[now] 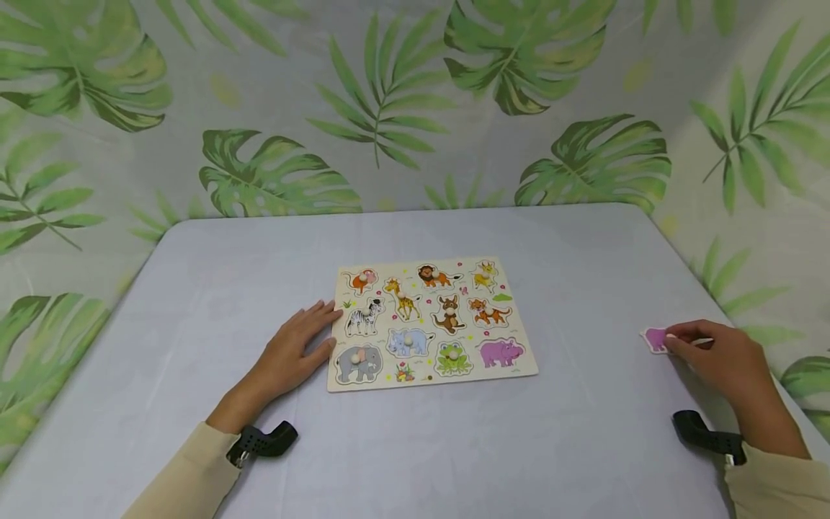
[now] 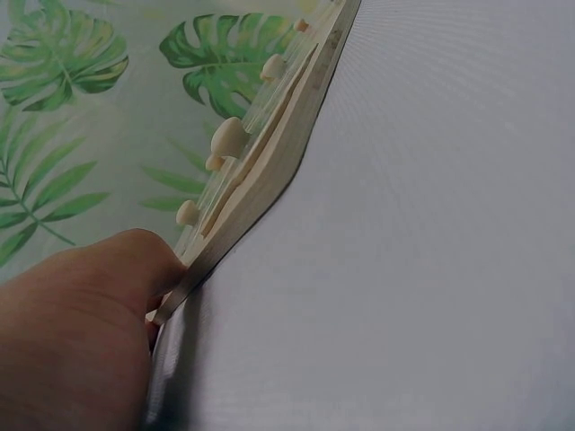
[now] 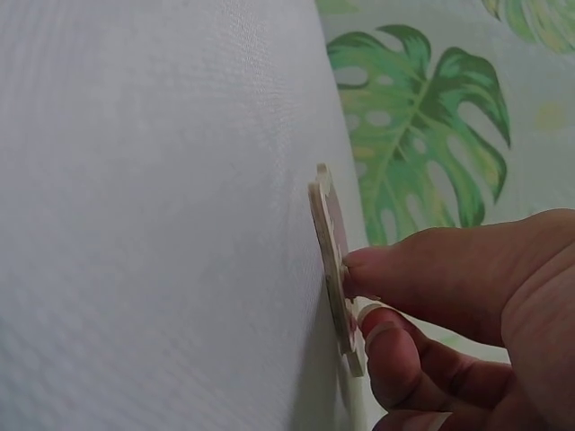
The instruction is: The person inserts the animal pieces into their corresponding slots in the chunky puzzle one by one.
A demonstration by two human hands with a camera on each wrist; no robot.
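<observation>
A wooden knob puzzle board (image 1: 421,388) with several animal pieces lies flat mid-table in the head view. Beside its left edge lies my left hand (image 1: 295,353), fingers extended and touching the edge; in the left wrist view the thumb (image 2: 135,260) is against the board's rim (image 2: 260,184). Far to the right, my right hand (image 1: 729,360) pinches a purple hippo puzzle piece (image 1: 655,339) between thumb and fingers. The right wrist view shows this piece (image 3: 331,260) edge-on, close to the tabletop. At the board's lower right, the purple hippo spot (image 1: 501,353) shows no knob.
A white cloth covers the table (image 1: 428,454). Behind and at the sides hangs a leaf-print backdrop (image 1: 402,86). Black wrist cameras are strapped to the left wrist (image 1: 262,441) and right wrist (image 1: 707,436). The right hand is near the table's right edge.
</observation>
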